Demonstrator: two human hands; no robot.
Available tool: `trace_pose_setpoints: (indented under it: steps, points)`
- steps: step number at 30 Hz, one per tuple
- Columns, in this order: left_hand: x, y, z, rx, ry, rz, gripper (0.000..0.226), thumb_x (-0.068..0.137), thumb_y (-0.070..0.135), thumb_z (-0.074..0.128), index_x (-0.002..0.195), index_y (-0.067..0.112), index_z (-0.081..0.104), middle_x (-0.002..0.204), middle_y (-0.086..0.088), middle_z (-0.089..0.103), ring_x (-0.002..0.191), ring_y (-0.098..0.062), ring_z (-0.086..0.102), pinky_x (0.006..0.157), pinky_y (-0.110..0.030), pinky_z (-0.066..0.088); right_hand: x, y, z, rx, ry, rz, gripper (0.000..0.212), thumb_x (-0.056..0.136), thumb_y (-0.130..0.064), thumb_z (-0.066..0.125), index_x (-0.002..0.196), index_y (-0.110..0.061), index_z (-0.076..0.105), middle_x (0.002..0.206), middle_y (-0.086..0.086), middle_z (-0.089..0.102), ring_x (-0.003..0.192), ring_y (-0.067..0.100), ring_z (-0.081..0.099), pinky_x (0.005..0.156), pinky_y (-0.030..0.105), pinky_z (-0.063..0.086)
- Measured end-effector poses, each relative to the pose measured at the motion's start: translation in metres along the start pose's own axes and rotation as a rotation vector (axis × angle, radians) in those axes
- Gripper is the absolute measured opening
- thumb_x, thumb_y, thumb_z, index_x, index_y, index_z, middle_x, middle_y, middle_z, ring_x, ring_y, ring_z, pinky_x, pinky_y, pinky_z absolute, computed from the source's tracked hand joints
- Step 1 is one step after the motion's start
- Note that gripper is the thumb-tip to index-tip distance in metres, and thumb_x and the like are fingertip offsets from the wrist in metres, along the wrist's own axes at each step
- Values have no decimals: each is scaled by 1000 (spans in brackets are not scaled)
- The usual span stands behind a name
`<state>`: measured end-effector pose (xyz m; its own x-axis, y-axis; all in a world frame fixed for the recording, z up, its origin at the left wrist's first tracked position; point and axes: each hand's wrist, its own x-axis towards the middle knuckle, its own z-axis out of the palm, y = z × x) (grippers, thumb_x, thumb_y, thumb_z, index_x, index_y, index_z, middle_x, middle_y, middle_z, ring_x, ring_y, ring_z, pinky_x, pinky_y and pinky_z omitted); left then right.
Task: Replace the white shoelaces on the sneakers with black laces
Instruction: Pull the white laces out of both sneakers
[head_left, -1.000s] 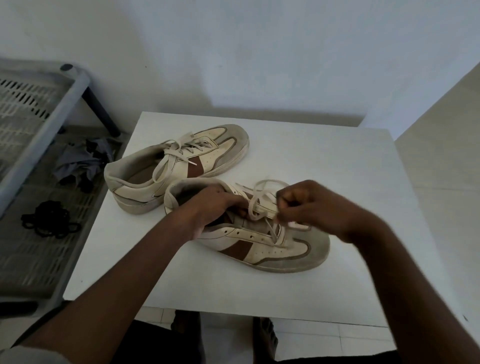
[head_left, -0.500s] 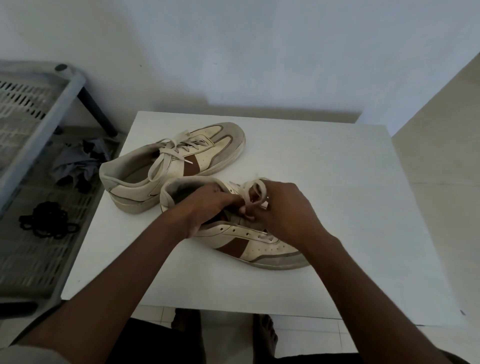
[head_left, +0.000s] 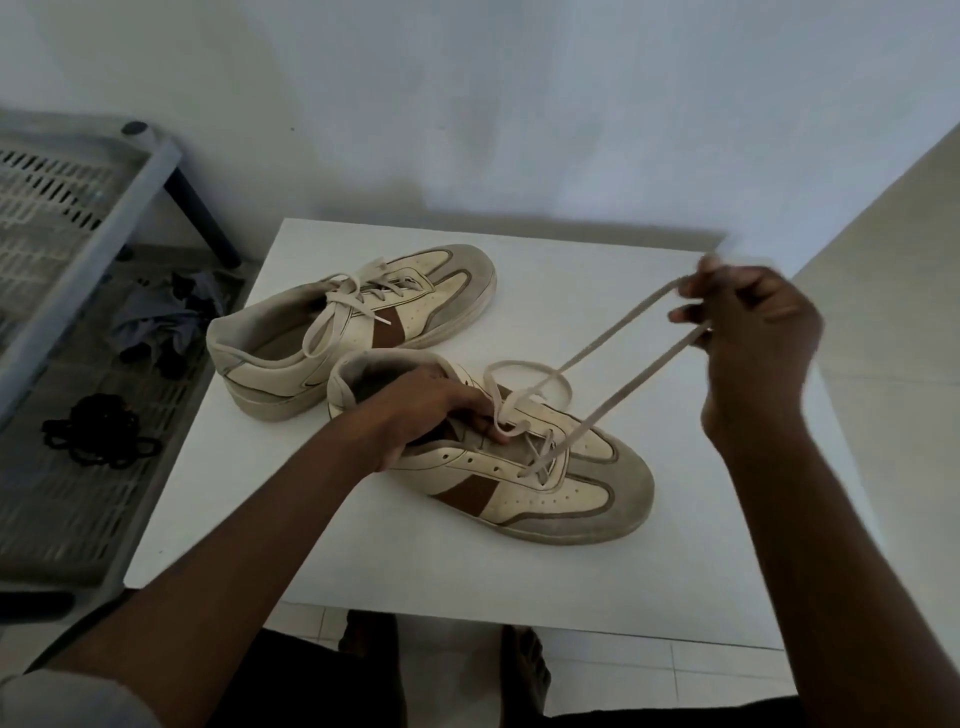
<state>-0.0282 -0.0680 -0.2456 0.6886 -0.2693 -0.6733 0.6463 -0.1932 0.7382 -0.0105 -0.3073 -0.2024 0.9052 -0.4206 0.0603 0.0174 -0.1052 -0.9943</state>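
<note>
Two cream sneakers with brown stripes and grey toes lie on the white table (head_left: 395, 561). The near sneaker (head_left: 550, 488) is held down at its tongue and opening by my left hand (head_left: 431, 410), fingers curled around the upper. My right hand (head_left: 748, 327) is raised to the right above the table and pinches a long loop of white lace (head_left: 613, 384) that runs taut from the lower eyelets. Another slack loop of that lace lies over the tongue. The far sneaker (head_left: 363, 322) stays laced and tied in white. A coil of black lace (head_left: 98, 431) lies on the rack at left.
A grey slatted plastic rack (head_left: 67, 499) stands left of the table, holding a crumpled dark cloth (head_left: 166, 317). A white wall is behind the table. Tiled floor and my bare feet (head_left: 519, 670) show under the near table edge.
My right hand has moved from the near sneaker's tongue up and to the right, drawing the white lace out into a long taut loop. My left hand still holds the shoe.
</note>
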Motion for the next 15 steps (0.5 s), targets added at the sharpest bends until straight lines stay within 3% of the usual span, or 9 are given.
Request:
trace_pose_setpoints:
  steps: [1, 3, 5, 7, 9, 12, 15]
  points:
    - [0, 0, 1, -3, -7, -1, 22, 89, 12, 58, 95, -2, 74, 98, -22, 72, 102, -38, 67, 100, -44, 48, 1, 12, 2, -227, -39, -11, 11, 89, -32, 67, 84, -22, 66, 90, -2, 71, 73, 10, 62, 69, 31, 48]
    - [-1, 0, 2, -15, -26, 6, 23, 89, 12, 57, 92, -2, 75, 97, -22, 72, 100, -36, 68, 96, -40, 51, -5, 25, 7, -702, -147, -70, 30, 83, -40, 72, 108, -24, 64, 118, 2, 62, 101, 16, 59, 89, 38, 48]
    - [0, 0, 1, -24, -25, 17, 23, 90, 11, 56, 89, -2, 75, 96, -22, 72, 98, -33, 69, 95, -39, 52, -11, 25, 14, -782, -316, -252, 47, 79, -37, 76, 121, -26, 59, 131, 2, 53, 119, 21, 50, 100, 41, 42]
    - [1, 0, 1, -37, -27, 30, 24, 91, 11, 55, 96, -4, 73, 98, -23, 71, 100, -33, 68, 98, -41, 49, -20, 21, 24, -684, -597, -346, 40, 77, -29, 79, 114, -28, 65, 124, -4, 59, 116, 16, 53, 101, 41, 43]
    - [-1, 0, 1, -52, -31, 38, 23, 92, 10, 55, 98, -4, 71, 98, -23, 71, 97, -32, 69, 95, -39, 51, -28, 26, 32, -657, -784, -309, 26, 75, -23, 81, 98, -29, 71, 109, -9, 66, 102, 10, 60, 94, 40, 48]
    - [-2, 1, 1, -11, 11, 44, 20, 90, 11, 58, 94, -2, 73, 94, -20, 73, 94, -32, 70, 86, -35, 54, -36, 42, 38, -654, -801, -247, 14, 76, -23, 79, 80, -33, 70, 87, -12, 66, 81, 6, 61, 76, 42, 53]
    - [-2, 1, -1, -17, -32, 14, 25, 92, 12, 56, 98, -6, 72, 97, -21, 72, 100, -30, 69, 90, -34, 54, -33, 44, 36, -686, -737, -364, 13, 79, -20, 76, 74, -29, 69, 77, -13, 64, 72, 4, 59, 68, 40, 53]
